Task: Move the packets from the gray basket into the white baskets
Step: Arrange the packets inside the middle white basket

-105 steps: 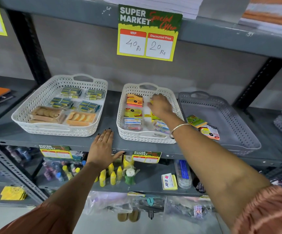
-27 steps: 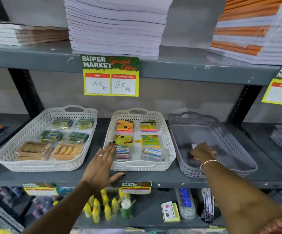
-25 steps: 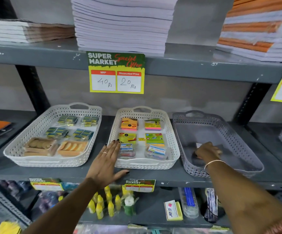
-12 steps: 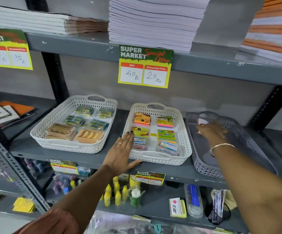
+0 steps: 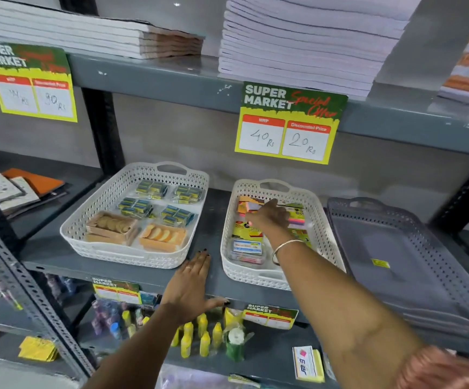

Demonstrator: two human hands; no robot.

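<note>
The gray basket [image 5: 401,242] stands at the right of the shelf and holds only a small yellow sticker [image 5: 380,263]. The middle white basket [image 5: 322,242] holds several colourful packets. My right hand [image 5: 269,219] reaches over its far left part, fingers closed on a small packet [image 5: 251,206] with a white and pink face, low over an orange packet. The left white basket [image 5: 92,220] holds blue-yellow packets and two tan boxes. My left hand [image 5: 191,284] lies flat and open on the shelf edge between the two white baskets.
A price sign [image 5: 289,123] hangs from the upper shelf, which carries stacks of notebooks [image 5: 297,43]. Small yellow bottles [image 5: 199,338] stand on the shelf below. Books [image 5: 22,189] lie on the shelf at the left. A black upright [image 5: 104,130] divides the shelf bays.
My right hand has lifted out of the gray basket with a packet and swung left over the middle white basket. The left hand has stayed on the shelf edge. The view has shifted left.
</note>
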